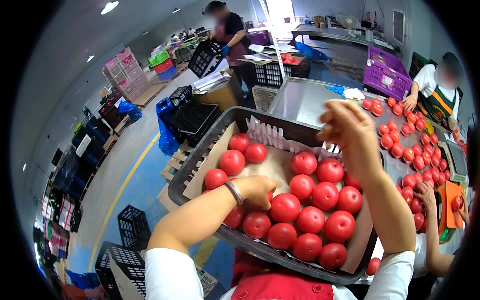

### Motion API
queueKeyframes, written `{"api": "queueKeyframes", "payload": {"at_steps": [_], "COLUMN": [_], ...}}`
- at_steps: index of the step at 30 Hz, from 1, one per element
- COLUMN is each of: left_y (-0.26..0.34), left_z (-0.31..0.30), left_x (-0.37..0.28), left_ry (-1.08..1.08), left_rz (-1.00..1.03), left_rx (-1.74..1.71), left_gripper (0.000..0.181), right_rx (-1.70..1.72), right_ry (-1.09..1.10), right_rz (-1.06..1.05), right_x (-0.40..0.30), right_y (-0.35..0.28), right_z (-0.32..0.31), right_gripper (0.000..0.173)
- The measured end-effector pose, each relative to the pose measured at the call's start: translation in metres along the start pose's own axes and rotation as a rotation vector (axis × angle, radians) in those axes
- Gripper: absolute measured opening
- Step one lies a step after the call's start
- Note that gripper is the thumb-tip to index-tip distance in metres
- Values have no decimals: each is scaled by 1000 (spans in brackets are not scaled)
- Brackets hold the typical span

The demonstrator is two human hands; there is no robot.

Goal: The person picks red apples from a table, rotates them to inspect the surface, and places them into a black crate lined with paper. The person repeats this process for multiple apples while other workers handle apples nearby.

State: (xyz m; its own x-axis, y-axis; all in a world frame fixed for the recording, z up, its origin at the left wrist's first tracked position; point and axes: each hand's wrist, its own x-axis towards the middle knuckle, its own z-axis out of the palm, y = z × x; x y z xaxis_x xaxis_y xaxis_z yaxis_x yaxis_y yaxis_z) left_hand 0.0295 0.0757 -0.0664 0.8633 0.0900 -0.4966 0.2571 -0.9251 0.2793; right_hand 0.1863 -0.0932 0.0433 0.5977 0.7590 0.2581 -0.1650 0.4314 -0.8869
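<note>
A black plastic crate [178, 183] lined with brown paper holds several red tomatoes [325, 195] before me. My left hand [258, 192], with a bracelet at its wrist, reaches down into the crate's left half. Its fingers close around a tomato [270, 196], mostly hidden by the hand. Over the far right rim hovers my right hand [348, 129], blurred by motion. Its fingers are bent and apart, and no tomato shows in it. Bare lining paper [275, 165] shows between the left group of tomatoes and the right rows.
Loose tomatoes [396, 150] cover the steel table [300, 101] at right, near a purple crate [388, 77] and an orange-topped scale [448, 204]. Another person's hand [425, 193] touches tomatoes there. One co-worker [230, 35] holds a black crate; another [437, 90] sits opposite. Stacked black crates [195, 116] stand left.
</note>
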Motion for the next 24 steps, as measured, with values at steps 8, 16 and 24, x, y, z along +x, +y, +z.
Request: {"api": "queueKeyframes", "payload": {"at_steps": [8,16,24], "left_y": [-19,-8,-3], "left_z": [-29,-38,-33], "left_x": [-4,0,9], "left_ry": [403,458,503], "left_rz": [23,136,132], "left_rx": [-397,-1483,-1580], "left_gripper": [50,32,40], "right_rx": [-531,-707,-824], "right_ry": [-323,-397,-375], "right_rz": [0,12,-160], "right_x": [0,3,-7], "right_y": [84,99,111], "right_z": [2,-7,-6], "right_gripper": [24,70,64]}}
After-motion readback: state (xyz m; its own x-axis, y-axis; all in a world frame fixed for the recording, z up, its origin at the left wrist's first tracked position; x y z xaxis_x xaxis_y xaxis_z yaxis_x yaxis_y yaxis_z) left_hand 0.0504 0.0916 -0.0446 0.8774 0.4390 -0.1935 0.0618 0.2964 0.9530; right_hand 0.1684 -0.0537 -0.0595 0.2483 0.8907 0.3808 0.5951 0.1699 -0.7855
